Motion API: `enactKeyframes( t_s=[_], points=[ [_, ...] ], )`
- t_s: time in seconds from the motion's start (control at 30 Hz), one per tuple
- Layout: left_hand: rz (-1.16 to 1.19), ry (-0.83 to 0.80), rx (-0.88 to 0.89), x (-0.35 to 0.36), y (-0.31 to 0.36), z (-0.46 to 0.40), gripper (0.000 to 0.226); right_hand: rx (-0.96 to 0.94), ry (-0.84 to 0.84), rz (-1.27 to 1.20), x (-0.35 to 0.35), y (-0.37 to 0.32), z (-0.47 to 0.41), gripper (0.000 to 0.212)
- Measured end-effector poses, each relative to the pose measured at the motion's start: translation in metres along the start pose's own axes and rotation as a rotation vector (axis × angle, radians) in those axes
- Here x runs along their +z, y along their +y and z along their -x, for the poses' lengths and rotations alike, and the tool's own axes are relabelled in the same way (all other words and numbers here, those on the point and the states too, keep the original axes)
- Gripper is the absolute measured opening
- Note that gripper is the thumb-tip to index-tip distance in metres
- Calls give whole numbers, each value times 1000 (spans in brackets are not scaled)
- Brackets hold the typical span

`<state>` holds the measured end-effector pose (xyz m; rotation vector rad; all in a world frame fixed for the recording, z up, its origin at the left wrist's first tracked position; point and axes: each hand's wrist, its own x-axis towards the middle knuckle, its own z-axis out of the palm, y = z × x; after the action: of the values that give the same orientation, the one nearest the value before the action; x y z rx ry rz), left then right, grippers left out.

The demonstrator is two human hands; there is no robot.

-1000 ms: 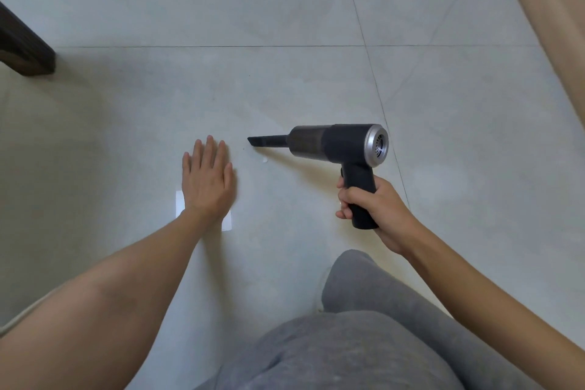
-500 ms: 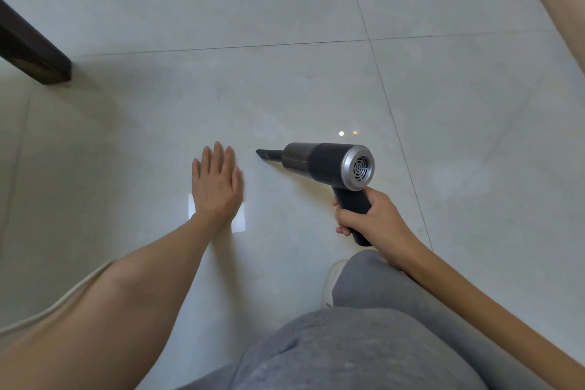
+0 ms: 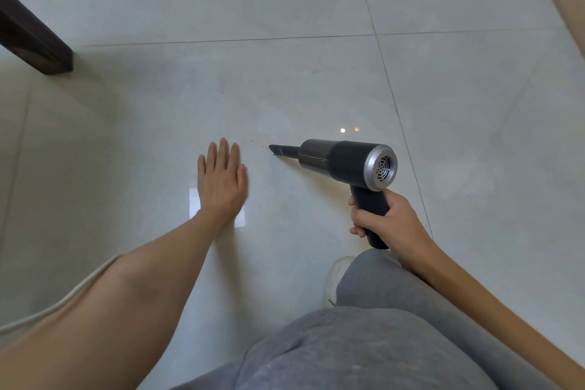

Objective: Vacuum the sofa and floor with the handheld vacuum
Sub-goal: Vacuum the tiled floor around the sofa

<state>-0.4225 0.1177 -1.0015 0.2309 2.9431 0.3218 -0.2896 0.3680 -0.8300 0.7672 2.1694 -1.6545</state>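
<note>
R hand (image 3: 387, 222) wrapped round the grip of the vacuum (image 3: 345, 163), mid-scene right, nozzle (image 3: 282, 149) pointing left w/ tip low at the floor (image 3: 316, 9). L hand (image 3: 222, 182) flat on the tile, fingers spread, just left of nozzle. Dark specks (image 3: 257, 143) between them. Dark wood leg (image 3: 30, 38) far left.
</note>
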Motion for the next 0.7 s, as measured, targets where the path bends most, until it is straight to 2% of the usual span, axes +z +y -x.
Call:
enactKeyframes(
  t_s=[0.7],
  points=[
    [12,-1,20,-4,0,-2,54,-47,7,134,11,2,5,16]
  ],
)
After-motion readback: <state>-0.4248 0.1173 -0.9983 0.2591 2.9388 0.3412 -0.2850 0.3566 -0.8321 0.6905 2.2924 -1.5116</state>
